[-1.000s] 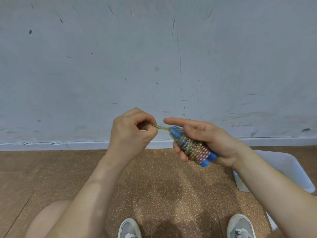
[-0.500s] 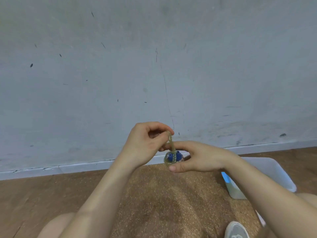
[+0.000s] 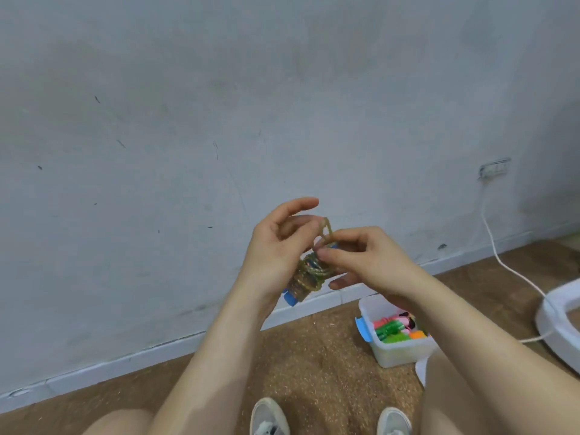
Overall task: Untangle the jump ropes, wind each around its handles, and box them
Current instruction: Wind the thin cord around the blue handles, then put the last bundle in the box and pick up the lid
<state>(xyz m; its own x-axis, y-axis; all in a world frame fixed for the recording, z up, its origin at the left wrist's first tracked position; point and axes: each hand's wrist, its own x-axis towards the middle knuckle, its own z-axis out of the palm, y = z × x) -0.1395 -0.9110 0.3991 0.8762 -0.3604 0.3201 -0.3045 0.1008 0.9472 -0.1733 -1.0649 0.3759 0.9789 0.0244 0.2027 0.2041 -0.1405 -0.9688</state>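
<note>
Nothing legible is showing anywhere. The jump rope (image 3: 309, 274), the plastic box (image 3: 398, 353) and the wall socket (image 3: 494, 167) are appearing too blurred to show any lettering.

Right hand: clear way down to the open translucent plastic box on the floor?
Likely yes: the box sits open below the right hand, nothing between. That hand is pinching a loop of the blue-handled wound jump rope, though.

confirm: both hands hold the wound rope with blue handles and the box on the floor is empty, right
No: the head view shows coloured ropes in the box. The left hand and right hand do hold the wound rope with blue handles.
</note>
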